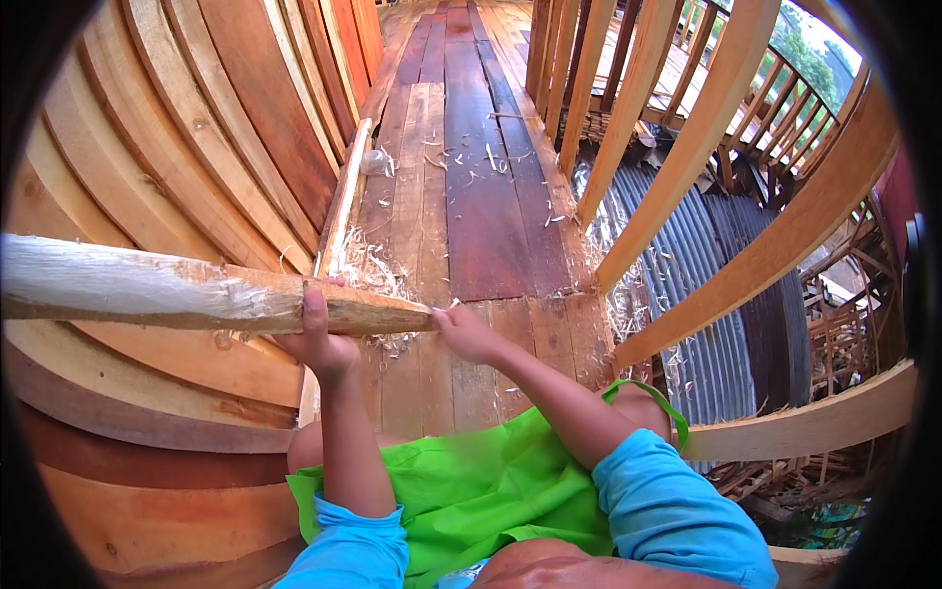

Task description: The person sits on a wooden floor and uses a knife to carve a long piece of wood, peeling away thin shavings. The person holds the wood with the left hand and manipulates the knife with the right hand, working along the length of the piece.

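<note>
A long wooden pole point(226, 294) comes in from the left edge and lies level across my front. Its left part is pale and rough, while the right end is bare brown wood narrowing to a tip. My left hand point(324, 339) is closed round the pole a short way from that tip, some fingers hidden behind the wood. Right at the narrow end, my right hand point(469, 334) is closed with its fingers curled. What it grips is hidden, and a small pale bit shows by its knuckles. A green apron point(491, 481) covers my lap.
Pale curled wood shavings point(368, 270) lie heaped on the plank floor point(496, 216) beyond the pole. A clear plastic cup point(374, 162) stands by a long pale strip point(343, 201) near the plank wall point(186, 128) at left. Wooden railing slats point(677, 177) line the right, above corrugated metal sheets point(687, 285).
</note>
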`<action>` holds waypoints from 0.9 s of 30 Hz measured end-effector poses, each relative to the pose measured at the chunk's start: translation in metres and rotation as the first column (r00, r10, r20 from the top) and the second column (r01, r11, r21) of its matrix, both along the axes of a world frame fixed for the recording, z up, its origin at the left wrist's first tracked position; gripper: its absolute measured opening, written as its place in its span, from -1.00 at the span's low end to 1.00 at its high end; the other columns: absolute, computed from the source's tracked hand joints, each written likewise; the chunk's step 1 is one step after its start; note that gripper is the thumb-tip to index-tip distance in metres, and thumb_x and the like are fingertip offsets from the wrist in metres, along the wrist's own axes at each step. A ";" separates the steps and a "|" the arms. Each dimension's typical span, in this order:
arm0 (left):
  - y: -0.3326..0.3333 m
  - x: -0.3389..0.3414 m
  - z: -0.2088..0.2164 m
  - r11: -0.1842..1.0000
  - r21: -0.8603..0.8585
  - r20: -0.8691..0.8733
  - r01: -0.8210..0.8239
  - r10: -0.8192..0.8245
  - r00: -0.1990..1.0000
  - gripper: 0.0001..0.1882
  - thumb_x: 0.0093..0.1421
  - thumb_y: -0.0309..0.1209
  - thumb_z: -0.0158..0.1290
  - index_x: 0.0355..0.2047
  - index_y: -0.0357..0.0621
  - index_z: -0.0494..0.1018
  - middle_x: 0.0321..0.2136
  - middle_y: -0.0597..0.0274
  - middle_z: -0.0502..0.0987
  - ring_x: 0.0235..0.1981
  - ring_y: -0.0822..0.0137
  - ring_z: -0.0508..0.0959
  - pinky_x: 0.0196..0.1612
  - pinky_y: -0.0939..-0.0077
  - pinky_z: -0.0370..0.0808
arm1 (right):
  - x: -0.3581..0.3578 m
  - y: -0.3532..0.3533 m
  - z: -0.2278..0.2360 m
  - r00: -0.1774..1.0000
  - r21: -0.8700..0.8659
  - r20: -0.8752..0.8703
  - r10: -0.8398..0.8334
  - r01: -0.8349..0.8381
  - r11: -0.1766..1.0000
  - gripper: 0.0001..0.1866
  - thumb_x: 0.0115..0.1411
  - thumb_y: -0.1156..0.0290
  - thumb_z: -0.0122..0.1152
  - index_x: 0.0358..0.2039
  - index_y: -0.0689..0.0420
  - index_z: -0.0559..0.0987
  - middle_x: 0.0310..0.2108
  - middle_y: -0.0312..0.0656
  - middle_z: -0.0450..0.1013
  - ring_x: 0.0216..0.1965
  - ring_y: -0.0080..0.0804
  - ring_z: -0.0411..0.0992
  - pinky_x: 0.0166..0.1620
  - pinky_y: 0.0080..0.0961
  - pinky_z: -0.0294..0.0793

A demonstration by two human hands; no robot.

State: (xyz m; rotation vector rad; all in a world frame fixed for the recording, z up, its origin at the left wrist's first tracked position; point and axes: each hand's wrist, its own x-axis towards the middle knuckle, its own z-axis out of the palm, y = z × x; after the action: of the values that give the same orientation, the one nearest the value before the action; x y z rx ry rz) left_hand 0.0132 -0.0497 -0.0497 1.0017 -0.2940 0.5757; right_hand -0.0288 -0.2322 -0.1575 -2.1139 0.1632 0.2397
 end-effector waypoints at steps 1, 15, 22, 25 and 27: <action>-0.005 -0.001 0.003 1.000 -0.020 0.005 0.014 -0.013 1.000 -0.54 0.09 -0.29 0.10 -0.09 -0.23 0.21 -0.38 0.12 0.38 -0.39 0.23 0.50 -0.30 0.33 0.52 | -0.006 -0.019 -0.045 0.999 -0.056 -0.018 -0.037 0.036 0.998 -0.51 0.36 0.15 -0.23 -0.27 0.34 0.54 -0.34 0.21 0.50 -0.23 0.11 0.48 -0.12 -0.10 0.41; 0.002 0.004 0.004 0.998 -0.002 0.000 0.065 -0.065 0.998 -0.47 0.11 -0.36 0.10 0.02 -0.21 0.11 -0.26 0.11 0.35 -0.33 0.22 0.50 -0.23 0.30 0.52 | -0.004 -0.034 -0.081 0.984 -0.137 -0.071 -0.163 0.152 0.979 -0.51 0.36 0.14 -0.23 -0.28 0.33 0.53 -0.30 0.23 0.49 -0.18 0.12 0.48 -0.11 -0.06 0.38; 0.005 -0.003 0.004 0.998 -0.017 0.000 -0.063 0.063 0.998 -0.40 0.12 -0.35 0.09 0.09 -0.27 0.07 -0.28 0.12 0.36 -0.33 0.24 0.50 -0.23 0.31 0.52 | -0.004 0.025 0.024 1.000 -0.102 -0.004 0.020 -0.020 0.995 -0.46 0.35 0.13 -0.24 -0.25 0.41 0.53 -0.32 0.29 0.49 -0.17 0.14 0.49 -0.08 -0.08 0.40; -0.002 0.003 0.004 1.000 -0.011 -0.002 0.029 -0.029 1.000 -0.46 0.11 -0.35 0.10 0.02 -0.26 0.15 -0.30 0.12 0.37 -0.33 0.25 0.49 -0.22 0.29 0.52 | -0.001 -0.023 -0.054 0.995 -0.201 -0.089 -0.050 0.031 0.979 -0.47 0.35 0.13 -0.23 -0.26 0.39 0.53 -0.37 0.29 0.48 -0.24 0.15 0.49 -0.13 -0.07 0.41; -0.001 0.005 0.002 0.997 -0.061 -0.001 0.037 -0.037 0.999 -0.45 0.09 -0.40 0.13 0.02 -0.32 0.16 -0.33 0.11 0.41 -0.36 0.23 0.52 -0.22 0.28 0.52 | -0.003 -0.023 -0.054 0.985 -0.193 -0.121 -0.127 0.102 0.976 -0.47 0.36 0.12 -0.23 -0.28 0.38 0.52 -0.41 0.25 0.49 -0.29 0.12 0.49 -0.17 -0.05 0.41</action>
State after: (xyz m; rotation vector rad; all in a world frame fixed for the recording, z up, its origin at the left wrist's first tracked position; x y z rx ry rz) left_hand 0.0183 -0.0505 -0.0479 0.9361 -0.2906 0.5470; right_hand -0.0317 -0.2556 -0.2120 -2.2657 0.3996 0.3058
